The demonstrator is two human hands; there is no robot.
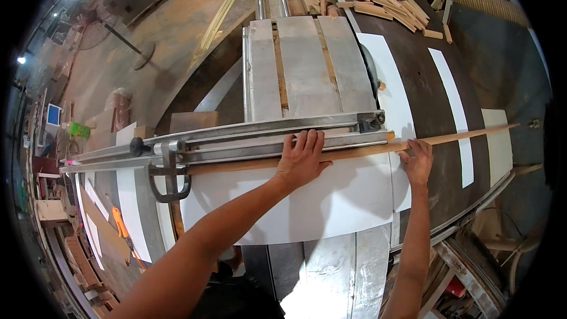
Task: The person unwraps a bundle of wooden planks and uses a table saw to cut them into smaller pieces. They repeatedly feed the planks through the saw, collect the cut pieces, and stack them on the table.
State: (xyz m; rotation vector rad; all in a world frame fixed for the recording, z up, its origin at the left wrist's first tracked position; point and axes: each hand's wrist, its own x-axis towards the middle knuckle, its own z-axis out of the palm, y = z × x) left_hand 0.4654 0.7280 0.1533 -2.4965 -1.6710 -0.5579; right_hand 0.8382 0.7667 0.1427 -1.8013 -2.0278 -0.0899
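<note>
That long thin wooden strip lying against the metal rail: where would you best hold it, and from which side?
Probably from above, pressing down on its flat top, as the left hand and right hand do. The wooden strip is long, thin and flat on the white board, its far edge against the metal fence. Hold on both sides of the middle, from the near side.

At the far left edge, a small screen [54,114] glows blue in a pale frame, standing upright among clutter. Just right of it lies a bright green packet [78,130] — too small to tell its shape. No labels or signs show.
</note>
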